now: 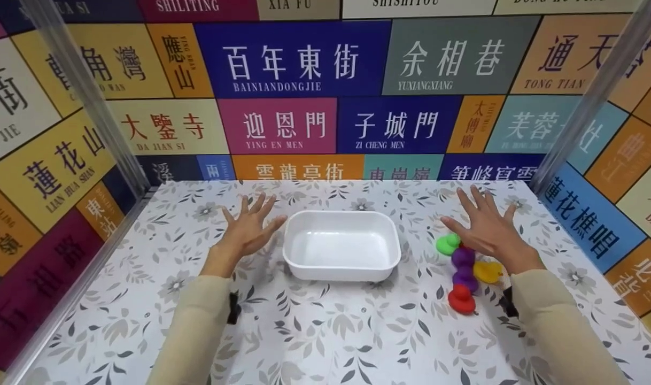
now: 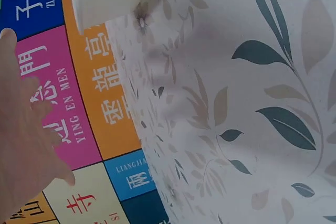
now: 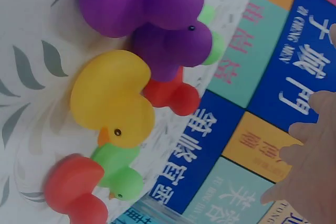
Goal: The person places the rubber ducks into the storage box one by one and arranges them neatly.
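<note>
My left hand [image 1: 249, 229] has its fingers spread, just left of a white plastic basin [image 1: 340, 274], and holds nothing. On the other side my right hand [image 1: 488, 230] is spread too, over the far end of a cluster of toy ducks. Two purple ducks [image 3: 142, 1], a yellow duck [image 3: 113, 93], red ducks [image 3: 76, 187] and green ducks [image 3: 121, 174] show in the right wrist view. The front red duck [image 1: 462, 299] lies nearest me in the head view. Part of the cluster is hidden under the right hand. The basin has nothing in it.
A white cloth with a leaf pattern [image 1: 325, 331] covers the table. Colourful walls with printed signs [image 1: 293, 59] stand behind and at both sides. Clear upright posts [image 1: 587, 101] rise at the table's back corners.
</note>
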Available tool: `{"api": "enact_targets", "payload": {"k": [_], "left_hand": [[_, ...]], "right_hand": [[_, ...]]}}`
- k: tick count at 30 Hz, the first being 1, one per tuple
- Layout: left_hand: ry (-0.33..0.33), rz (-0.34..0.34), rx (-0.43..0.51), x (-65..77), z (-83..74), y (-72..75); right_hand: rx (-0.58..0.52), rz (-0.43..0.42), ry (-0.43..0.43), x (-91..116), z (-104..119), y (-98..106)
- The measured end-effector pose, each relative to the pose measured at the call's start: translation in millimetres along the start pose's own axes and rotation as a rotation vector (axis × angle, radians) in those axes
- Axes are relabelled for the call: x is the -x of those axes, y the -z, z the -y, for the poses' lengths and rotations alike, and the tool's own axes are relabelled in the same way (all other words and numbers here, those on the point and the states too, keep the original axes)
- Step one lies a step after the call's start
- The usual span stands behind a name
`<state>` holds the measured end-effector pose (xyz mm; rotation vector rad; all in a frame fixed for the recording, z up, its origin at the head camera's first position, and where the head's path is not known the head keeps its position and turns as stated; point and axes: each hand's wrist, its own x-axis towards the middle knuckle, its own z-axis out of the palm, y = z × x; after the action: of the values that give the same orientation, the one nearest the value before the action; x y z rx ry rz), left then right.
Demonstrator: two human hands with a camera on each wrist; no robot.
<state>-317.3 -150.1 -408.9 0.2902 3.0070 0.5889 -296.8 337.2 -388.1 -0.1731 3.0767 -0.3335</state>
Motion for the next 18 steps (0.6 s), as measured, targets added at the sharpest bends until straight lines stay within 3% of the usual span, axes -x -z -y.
{"api": "enact_targets", "payload": {"k": [4,8,14,18], "left_hand": [[-0.056,-0.02,0.116,6.6,-4.4,-0.3],[-0.098,-0.089,0.251,13.6,-10.2,-4.6],[-0.116,-0.23,0.619,24.7,-15.9,-19.9],[-0.093,-0.243,0.78,30.5,-17.2,-32.1]], "right_hand": [[-0.067,-0.054,0.054,16.5,-0.7,3.2],[-0.167,-0.1,0.087,33.8,-0.1,1.3],[-0.339,-0.143,0.127,52.8,1.7,-12.2],[-0.415,-0.121,0.117,64.3,3.3,-20.2]]}}
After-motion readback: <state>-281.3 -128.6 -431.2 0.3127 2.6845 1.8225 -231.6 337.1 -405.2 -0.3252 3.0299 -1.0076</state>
